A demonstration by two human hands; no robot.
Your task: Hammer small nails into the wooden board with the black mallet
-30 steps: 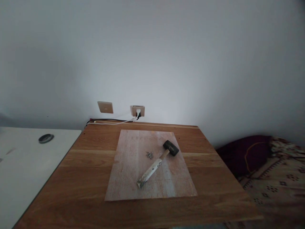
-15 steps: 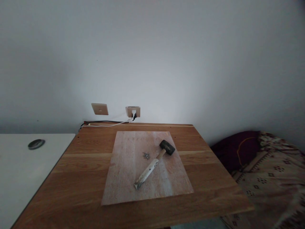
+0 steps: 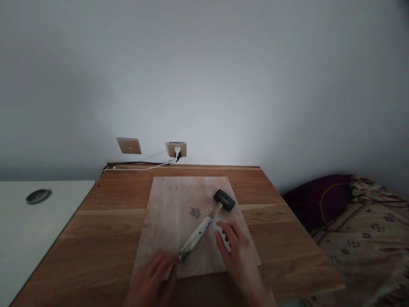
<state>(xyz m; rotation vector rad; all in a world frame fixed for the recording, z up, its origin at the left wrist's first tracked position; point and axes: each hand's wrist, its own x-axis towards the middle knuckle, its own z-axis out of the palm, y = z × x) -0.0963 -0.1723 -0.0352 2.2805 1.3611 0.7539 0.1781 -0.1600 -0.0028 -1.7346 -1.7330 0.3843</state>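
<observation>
A mallet [image 3: 198, 233] with a black head and a worn white handle lies slantwise on a pale wooden board [image 3: 159, 217]. Beside its handle is a small heap of silver nails or screws [image 3: 194, 211], too small to tell which. My right hand [image 3: 238, 251] hovers right of the handle, thumb and fingers curved but apart, holding nothing. Near the handle's lower end, my left hand [image 3: 156, 273] is blurred; its thumb and fingers look spread, and whether it touches the board I cannot tell. A row of small marks runs along the board's far side.
The board lies on a brown wooden table [image 3: 105, 251] against a wall. White and black cables [image 3: 143, 167] run from a wall socket [image 3: 177, 149] along the table's back edge. A white surface [image 3: 38, 238] adjoins at left; patterned bedding [image 3: 361, 247] lies at right.
Both my hands have come into view from below, the left by the handle's end and the right beside the handle. The view has shifted slightly; mallet and heap still lie on the board.
</observation>
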